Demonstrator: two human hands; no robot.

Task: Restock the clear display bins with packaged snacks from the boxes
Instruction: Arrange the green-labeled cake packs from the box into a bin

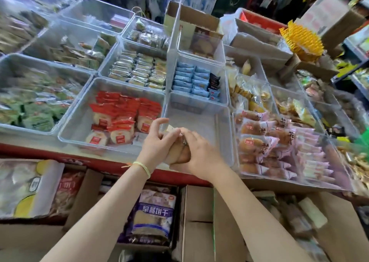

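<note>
- Left hand (pixel 157 142) and right hand (pixel 196 156) are together gripping a brown packaged snack (pixel 177 154), fingers curling round it
- Snack is hovering at the near edge of the bare clear bin (pixel 199 120), right of the red-pack bin (pixel 79 120)

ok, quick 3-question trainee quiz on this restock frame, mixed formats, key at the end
1. True or false: the clear bin right in front of the hands has no stock in it.
2. Multiple choice: the bin directly left of it holds A) red-wrapped round cakes B) blue packets C) pink-wrapped buns.
3. Short answer: what are the left hand and right hand doing?

Key
1. True; only its bare floor shows.
2. A. The blue packets sit in the bin behind; the pink-wrapped buns are to the right.
3. Both grip a clutch of brown packaged snacks at the bin's near edge.
</note>
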